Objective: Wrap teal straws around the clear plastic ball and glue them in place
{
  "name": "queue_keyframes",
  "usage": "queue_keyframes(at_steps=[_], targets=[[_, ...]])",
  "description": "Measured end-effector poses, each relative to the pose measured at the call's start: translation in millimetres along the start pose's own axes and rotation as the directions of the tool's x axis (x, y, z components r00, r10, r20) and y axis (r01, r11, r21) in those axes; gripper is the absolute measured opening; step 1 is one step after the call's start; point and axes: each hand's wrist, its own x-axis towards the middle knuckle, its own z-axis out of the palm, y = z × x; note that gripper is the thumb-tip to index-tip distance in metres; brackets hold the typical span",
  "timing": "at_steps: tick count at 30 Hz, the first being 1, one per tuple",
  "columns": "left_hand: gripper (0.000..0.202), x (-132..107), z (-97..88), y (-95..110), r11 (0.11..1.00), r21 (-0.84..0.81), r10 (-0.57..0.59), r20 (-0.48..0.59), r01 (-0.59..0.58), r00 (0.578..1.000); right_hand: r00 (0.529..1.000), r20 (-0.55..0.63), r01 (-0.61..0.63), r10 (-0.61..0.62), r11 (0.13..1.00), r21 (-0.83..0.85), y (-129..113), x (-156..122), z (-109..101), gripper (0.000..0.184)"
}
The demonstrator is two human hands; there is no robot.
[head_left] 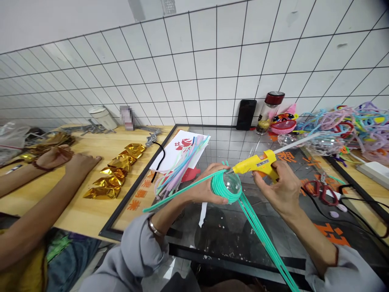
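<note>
My left hand (pixel 204 186) is closed round a clear plastic ball (pixel 227 185) wound with teal pipe cleaners (pixel 261 235), whose loose ends trail down to the right and out to the left. My right hand (pixel 281 188) grips a yellow glue gun (pixel 258 163) by its handle. The gun's nozzle touches the top of the ball's teal winding. A white glue stick pokes out of the gun's back toward the upper right. Both hands work over a dark glass mat (pixel 231 231).
Another person's arms (pixel 54 162) rest on the wooden table (pixel 75 211) at left, beside gold foil pieces (pixel 117 170). Pastel pipe cleaners (pixel 179 166) lie on white paper. A phone (pixel 246 114), a jar (pixel 269 111), a colourful pipe-cleaner heap (pixel 352 121) and red scissors (pixel 320 191) lie at right.
</note>
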Motion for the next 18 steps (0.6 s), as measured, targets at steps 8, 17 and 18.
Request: queue_keyframes(at_steps=[8, 17, 18], targets=[[0.099, -0.6, 0.3, -0.1, 1.000, -0.005, 0.019, -0.009, -0.019, 1.000, 1.000, -0.001, -0.002, 0.002, 1.000, -0.006, -1.5, -1.9, 0.3, 0.019], [0.099, -0.4, -0.1, 2.5, 1.000, 0.012, -0.002, 0.008, 0.001, 1.000, 0.999, 0.019, -0.034, 0.034, 0.999, 0.007, -3.6, -2.2, 0.5, 0.018], [0.099, -0.6, -0.2, 3.1, 1.000, 0.017, -0.005, 0.009, 0.005, 1.000, 0.999, 0.022, -0.040, 0.040, 0.999, 0.005, -3.7, -2.3, 0.6, 0.018]])
